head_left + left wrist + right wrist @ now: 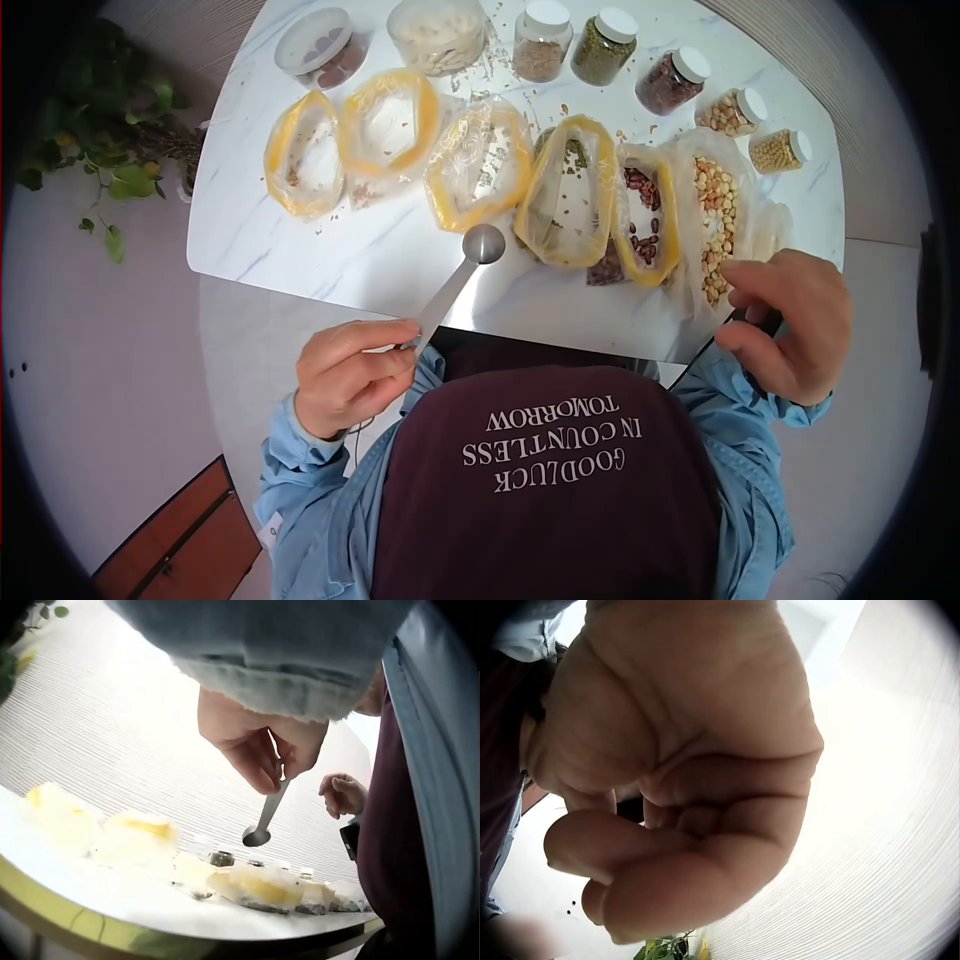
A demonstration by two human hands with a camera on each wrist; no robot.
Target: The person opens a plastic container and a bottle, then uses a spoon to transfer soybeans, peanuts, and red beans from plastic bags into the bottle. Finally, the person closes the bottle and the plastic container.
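My left hand [350,372] pinches the handle end of a metal measuring spoon [448,300] between thumb and fingers. The spoon's round bowl points away from me, over the table's front edge in the head view. From the left wrist view, the spoon [265,817] hangs down from the fingertips. My right hand [797,322] is raised at the right, its fingers loosely curled around nothing. It is nearest to a plastic bag of pale and orange-brown kernels [715,215]. The right wrist view shows the palm and bent fingers of that hand [690,765] close up.
Several clear bags with yellow rims stand in a row on the white table [270,245], including one with dark red beans [645,235]. Behind are a tub of pale pieces [440,40], a tub of dark pieces [325,50] and white-lidded jars [604,48]. Crumbs lie scattered between.
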